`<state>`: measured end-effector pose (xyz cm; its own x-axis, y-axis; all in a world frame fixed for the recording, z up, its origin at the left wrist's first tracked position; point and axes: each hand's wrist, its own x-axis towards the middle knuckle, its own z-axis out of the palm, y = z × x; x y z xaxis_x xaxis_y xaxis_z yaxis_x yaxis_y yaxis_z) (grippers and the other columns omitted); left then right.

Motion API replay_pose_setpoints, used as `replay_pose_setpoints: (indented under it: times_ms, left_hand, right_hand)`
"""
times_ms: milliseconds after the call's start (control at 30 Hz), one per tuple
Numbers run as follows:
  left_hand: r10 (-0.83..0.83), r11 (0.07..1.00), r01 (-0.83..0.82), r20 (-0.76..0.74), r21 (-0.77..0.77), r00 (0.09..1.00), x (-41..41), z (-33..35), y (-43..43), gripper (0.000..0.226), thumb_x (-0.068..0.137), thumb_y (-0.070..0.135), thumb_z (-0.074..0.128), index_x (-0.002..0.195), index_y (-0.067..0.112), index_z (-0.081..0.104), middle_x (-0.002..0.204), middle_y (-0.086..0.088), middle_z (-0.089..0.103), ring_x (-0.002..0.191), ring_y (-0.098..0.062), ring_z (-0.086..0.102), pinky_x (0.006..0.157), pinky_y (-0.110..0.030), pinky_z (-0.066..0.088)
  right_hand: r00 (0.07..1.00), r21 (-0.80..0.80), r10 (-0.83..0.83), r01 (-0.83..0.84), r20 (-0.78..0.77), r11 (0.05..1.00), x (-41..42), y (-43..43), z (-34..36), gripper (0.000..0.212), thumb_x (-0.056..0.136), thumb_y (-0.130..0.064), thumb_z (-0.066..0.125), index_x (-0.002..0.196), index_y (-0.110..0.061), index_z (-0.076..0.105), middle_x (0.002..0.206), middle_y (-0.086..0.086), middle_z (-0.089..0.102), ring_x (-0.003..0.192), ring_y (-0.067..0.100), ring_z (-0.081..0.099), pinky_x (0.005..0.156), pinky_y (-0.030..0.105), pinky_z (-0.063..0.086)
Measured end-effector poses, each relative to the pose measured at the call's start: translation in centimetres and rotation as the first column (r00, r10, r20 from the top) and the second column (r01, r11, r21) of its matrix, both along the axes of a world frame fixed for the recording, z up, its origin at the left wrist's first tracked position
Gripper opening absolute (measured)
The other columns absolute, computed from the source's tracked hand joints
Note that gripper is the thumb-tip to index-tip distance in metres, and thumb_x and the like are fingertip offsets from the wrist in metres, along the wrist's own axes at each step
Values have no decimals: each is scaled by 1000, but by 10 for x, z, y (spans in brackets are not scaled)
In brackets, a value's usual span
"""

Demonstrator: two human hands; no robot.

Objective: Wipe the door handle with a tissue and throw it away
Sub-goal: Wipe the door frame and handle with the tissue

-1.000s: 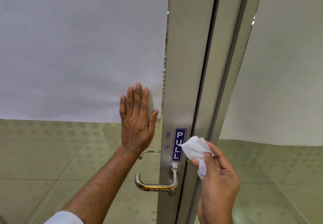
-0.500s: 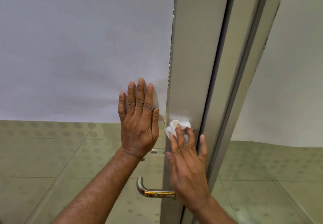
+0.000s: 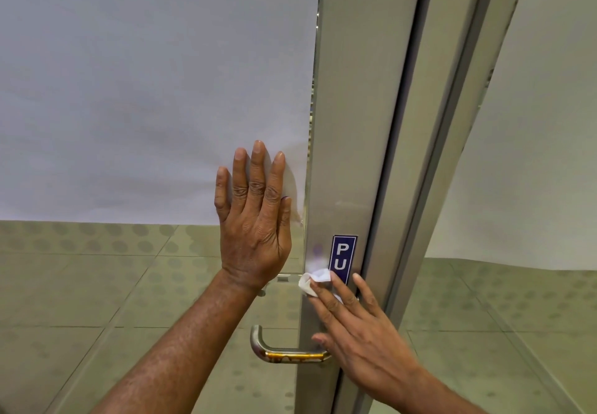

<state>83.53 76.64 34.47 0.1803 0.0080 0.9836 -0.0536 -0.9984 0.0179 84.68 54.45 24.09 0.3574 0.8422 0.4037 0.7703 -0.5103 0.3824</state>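
A steel lever door handle (image 3: 284, 350) sticks out to the left from the metal door stile (image 3: 352, 142), low in the view. My right hand (image 3: 361, 333) presses a crumpled white tissue (image 3: 311, 281) flat against the stile just above the handle, covering the lower half of a blue PULL sign (image 3: 344, 253). Only a small part of the tissue shows past my fingertips. My left hand (image 3: 255, 223) lies flat with its fingers spread on the frosted glass pane (image 3: 145, 90), left of the stile.
The door frame and a second metal post (image 3: 452, 155) run up the right of the stile. Another frosted pane (image 3: 533, 155) is at the far right. Tiled floor (image 3: 80, 284) shows through the clear lower glass.
My right hand brought the tissue from the air onto the stile, wiped high over the PULL sign, then slid down toward the handle. My left hand stayed flat on the glass.
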Motion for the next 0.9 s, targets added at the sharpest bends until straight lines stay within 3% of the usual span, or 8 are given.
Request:
replay_pose_setpoints:
  times_ms: [167, 400, 667, 833, 900]
  left_hand:
    - [-3, 1000, 3, 5, -5, 1000, 1, -1, -2, 55, 112, 27, 29, 165, 20, 15, 175, 2, 0, 164, -22, 3, 134, -46, 3]
    - [-4, 1000, 4, 8, 1, 1000, 2, -3, 0, 56, 113, 27, 31, 166, 25, 14, 175, 2, 0, 163, -24, 5, 133, -48, 4]
    - [-10, 1000, 10, 14, -1, 1000, 2, -2, 0, 55, 113, 28, 29, 166, 26, 15, 176, 3, 1, 164, -23, 5, 134, -46, 3]
    - [-9, 1000, 9, 17, -3, 1000, 2, -2, 0, 55, 113, 28, 29, 165, 25, 16, 176, 3, 2, 164, -23, 5, 134, -47, 3]
    - [-6, 1000, 6, 22, -3, 1000, 2, -2, 0, 55, 112, 27, 30, 166, 24, 17, 176, 2, 3, 164, -24, 7, 134, -47, 4]
  right_hand:
    - [1000, -13, -3, 3, -17, 1000, 6, -4, 4, 69, 107, -54, 30, 161, -14, 16, 170, 5, 15, 158, 25, 4, 125, 47, 3]
    - [988, 200, -144, 151, -49, 968, -1, 28, 38, 77, 104, -62, 25, 162, -13, 11, 171, 8, 6, 158, 26, 2, 124, 50, 4]
    - [983, -2, -145, 146, -109, 989, -11, 14, -1, 80, 99, -69, 32, 157, -14, 27, 166, 6, 28, 156, 25, 10, 118, 49, 17]
    - [991, 12, -104, 106, -85, 994, -11, 9, 18, 78, 99, -70, 29, 154, -15, 37, 164, 4, 32, 155, 25, 11, 118, 48, 18]
    - [993, 82, -93, 99, -75, 992, -13, 12, 39, 76, 102, -67, 26, 157, -16, 30, 168, 4, 22, 157, 26, 7, 120, 49, 13]
